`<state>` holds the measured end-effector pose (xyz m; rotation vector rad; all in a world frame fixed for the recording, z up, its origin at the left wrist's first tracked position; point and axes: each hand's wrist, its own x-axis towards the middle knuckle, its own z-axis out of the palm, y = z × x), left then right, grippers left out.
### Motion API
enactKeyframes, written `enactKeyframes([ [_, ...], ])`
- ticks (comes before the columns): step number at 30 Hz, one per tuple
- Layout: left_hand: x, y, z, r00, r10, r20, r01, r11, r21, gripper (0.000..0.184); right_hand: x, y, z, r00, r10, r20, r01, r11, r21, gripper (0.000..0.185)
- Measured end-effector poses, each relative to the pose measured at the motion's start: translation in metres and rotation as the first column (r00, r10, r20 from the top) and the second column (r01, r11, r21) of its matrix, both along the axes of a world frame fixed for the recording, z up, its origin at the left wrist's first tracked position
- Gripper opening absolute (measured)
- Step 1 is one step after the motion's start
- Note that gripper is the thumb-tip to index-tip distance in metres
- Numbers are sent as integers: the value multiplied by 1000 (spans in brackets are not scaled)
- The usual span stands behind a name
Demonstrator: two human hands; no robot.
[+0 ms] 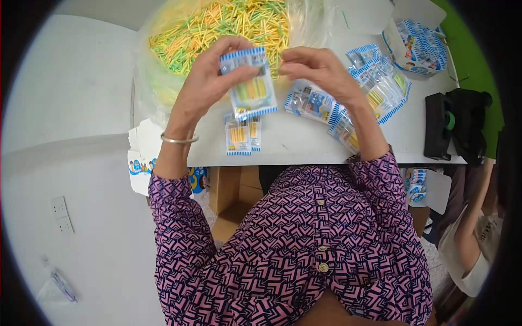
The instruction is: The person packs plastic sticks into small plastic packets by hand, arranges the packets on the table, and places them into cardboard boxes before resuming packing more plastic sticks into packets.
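My left hand (pixel 215 73) grips a small clear packet (pixel 251 89) with blue striped edges, the thumb lying across its front. Yellow and green sticks show through the film. Just right of it, my right hand (pixel 318 70) has thumb and fingers pinched together; whether something small is between them I cannot make out. Beyond both hands lies a large clear plastic bag (pixel 157 89) full of loose yellow, green and orange sticks (pixel 228 24). Two more packets (pixel 239 136) lie on the table below my left hand. Under and beside my right forearm several filled packets (pixel 380 87) overlap in a pile.
An open display box (pixel 416 49) holding packets stands at the back right. A black tape dispenser (pixel 440 125) sits at the table's right edge. White printed cartons (pixel 144 155) are at the left edge. Another person's arm (pixel 473 223) shows at the far right.
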<state>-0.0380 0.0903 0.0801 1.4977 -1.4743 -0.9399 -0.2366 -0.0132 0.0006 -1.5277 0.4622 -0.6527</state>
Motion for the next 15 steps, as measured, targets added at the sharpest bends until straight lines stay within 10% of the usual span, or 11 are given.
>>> enactKeyframes([
  [4, 16, 46, -20, 992, -95, 87, 76, 978, 196, 35, -41, -6, -4, 951, -130, -280, 48, 958, -283, 30],
  [6, 23, 60, -34, 970, -115, 214, 54, 961, 272, 34, -50, -2, -19, 913, -338, -227, 88, 709, -700, 27],
  [8, 22, 69, -53, 931, -147, 333, 25, 938, 346, 33, -48, 5, -17, 888, -331, -318, 58, 768, -637, 27],
  [10, 19, 68, -63, 661, 46, 749, 98, 984, -147, 32, -43, 3, -27, 837, -344, -425, -151, 601, -785, 28],
  [15, -3, 57, -45, 649, 75, 757, 109, 976, -190, 32, -39, 7, -46, 770, -398, -499, -230, 557, -798, 34],
])
